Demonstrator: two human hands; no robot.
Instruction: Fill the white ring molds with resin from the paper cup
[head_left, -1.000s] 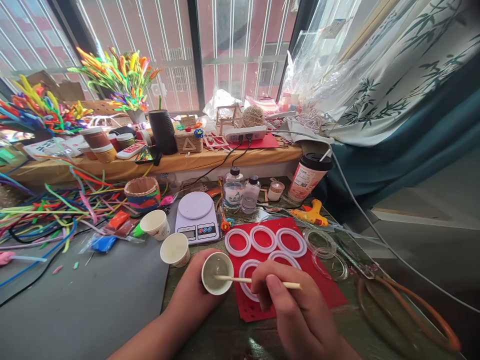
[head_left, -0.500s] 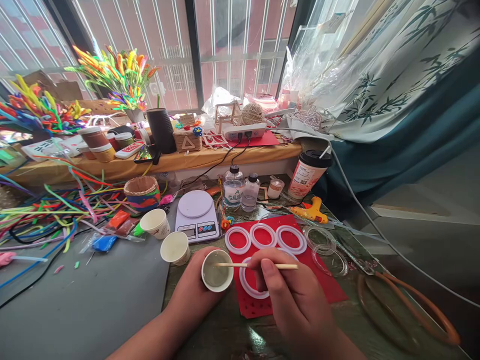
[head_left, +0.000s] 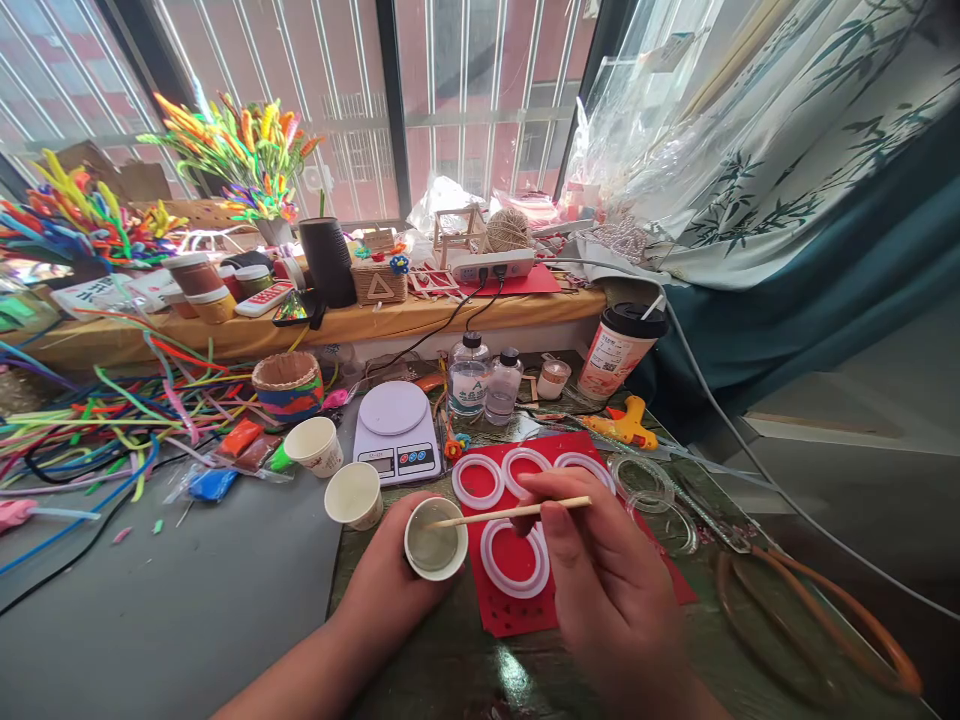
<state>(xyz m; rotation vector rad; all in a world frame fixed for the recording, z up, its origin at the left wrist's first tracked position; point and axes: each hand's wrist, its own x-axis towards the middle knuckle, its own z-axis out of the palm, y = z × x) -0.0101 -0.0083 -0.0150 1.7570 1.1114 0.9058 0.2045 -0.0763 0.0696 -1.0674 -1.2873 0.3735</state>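
My left hand (head_left: 394, 560) is wrapped round a paper cup (head_left: 409, 545) that holds a cloudy, clear-grey liquid (head_left: 433, 552). Between the thumb and fingers of my right hand (head_left: 600, 560) is a thin wooden stick (head_left: 517, 512), its far end dipped in the liquid. Under and beside my right hand lie several white ring molds (head_left: 493, 568) on a red sheet (head_left: 502, 615); the hand hides part of them. Two more paper cups, a nearer one (head_left: 353, 496) and a farther one (head_left: 313, 447), stand left of the held cup.
Behind the cups sits a kitchen scale (head_left: 397, 430), with two black-capped bottles (head_left: 469, 378) beside it. A yellow glue gun (head_left: 626, 425), clear rings (head_left: 645, 482) and orange-handled scissors (head_left: 840, 610) lie at right, near a lidded drink cup (head_left: 619, 350). Pipe cleaners (head_left: 75, 430) are heaped at left.
My right hand has risen slightly, tilting the stick so its held end is higher. The stick's tip stays in the cup, and the lower ring mold shows more fully.
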